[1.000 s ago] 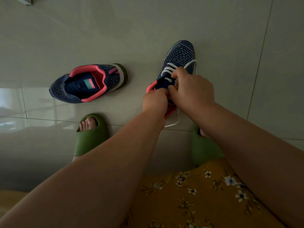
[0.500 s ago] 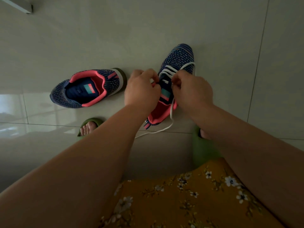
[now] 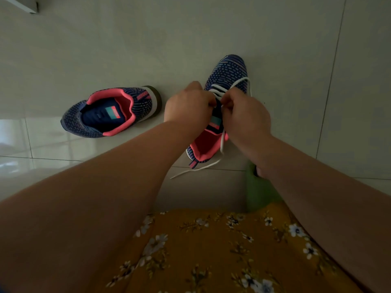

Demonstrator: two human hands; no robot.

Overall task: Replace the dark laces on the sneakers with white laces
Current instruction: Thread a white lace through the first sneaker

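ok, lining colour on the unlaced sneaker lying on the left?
Coral pink lining on the unlaced sneaker, navy insole inside; head view shows it.

Dim, flat indoor light, muted grey-green cast overall. Brightest zone: glossy pale tiled floor [image 3: 211,28] left of navy knit sneaker with pink lining [image 3: 110,112], where window-like glare reflects in sheen. Soft shadow along that sneaker's far side, none hard-edged. Forearms in foreground dark, underexposed. Mustard floral fabric [image 3: 222,250] nearest camera murky, slightly soft. Mild softness everywhere, fine knit detail smeared. Wide-angle distortion: grout lines right of sneaker tilt, forearms balloon toward lower corners. No motion blur evident.
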